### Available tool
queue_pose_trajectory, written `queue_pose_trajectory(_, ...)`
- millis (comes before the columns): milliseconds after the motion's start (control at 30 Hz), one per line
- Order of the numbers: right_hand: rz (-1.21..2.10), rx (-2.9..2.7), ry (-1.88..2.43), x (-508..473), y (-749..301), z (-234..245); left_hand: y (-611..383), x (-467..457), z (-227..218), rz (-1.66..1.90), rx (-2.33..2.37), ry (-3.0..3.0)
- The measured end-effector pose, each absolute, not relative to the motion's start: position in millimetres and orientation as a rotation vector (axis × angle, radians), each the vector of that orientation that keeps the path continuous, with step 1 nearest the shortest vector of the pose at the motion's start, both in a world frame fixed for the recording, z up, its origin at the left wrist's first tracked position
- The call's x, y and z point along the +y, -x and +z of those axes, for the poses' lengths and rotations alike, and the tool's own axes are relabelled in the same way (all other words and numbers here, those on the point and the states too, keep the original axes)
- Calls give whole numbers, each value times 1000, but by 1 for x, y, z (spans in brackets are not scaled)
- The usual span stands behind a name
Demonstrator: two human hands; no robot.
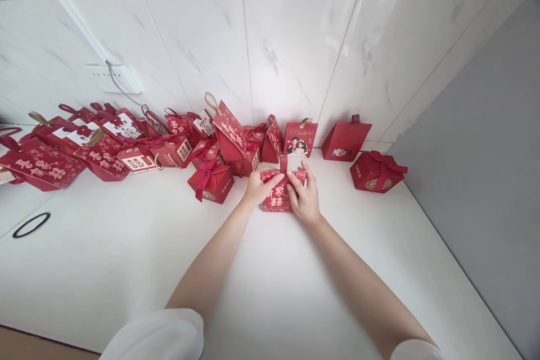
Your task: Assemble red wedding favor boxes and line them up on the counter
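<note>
A red gift box (276, 202) with pale Chinese characters and a ribbon loop at its top stands on the white table, between my hands. My left hand (258, 187) grips its upper left side, thumb lying across the front. On the other side my right hand (304, 197) is closed around the right edge, with its thumb near the top and fingers over the front and side. Part of the box front is covered by my fingers. Just behind it stands a red box with a cartoon couple (298, 140). To the left sits a bow-tied red box (211, 181).
Many red gift boxes line the tiled wall (287, 39), including a tall one (230, 132) and a large one (42, 163) at far left. Toward the right are a triangular box (346, 140) and a ribboned box (378, 173). A black ring (31, 225) marks the white tabletop (105, 270); a grey panel (476, 140) borders the right.
</note>
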State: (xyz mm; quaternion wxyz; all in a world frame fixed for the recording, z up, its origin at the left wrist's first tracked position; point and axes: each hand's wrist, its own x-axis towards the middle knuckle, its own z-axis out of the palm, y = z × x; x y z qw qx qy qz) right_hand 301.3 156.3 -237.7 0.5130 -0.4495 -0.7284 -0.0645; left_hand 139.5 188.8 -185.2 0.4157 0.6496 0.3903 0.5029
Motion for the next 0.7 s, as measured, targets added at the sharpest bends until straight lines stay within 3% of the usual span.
queue_pose_trajectory(367, -343, -1718, 1171, 153, -294, -232, -141, 181, -178, 1329, 1053, -1606)
queue_pose_trajectory(700, -232, -1733, 1220, 146, -282, -222, -130, 184, -172, 1303, 1084, -1582)
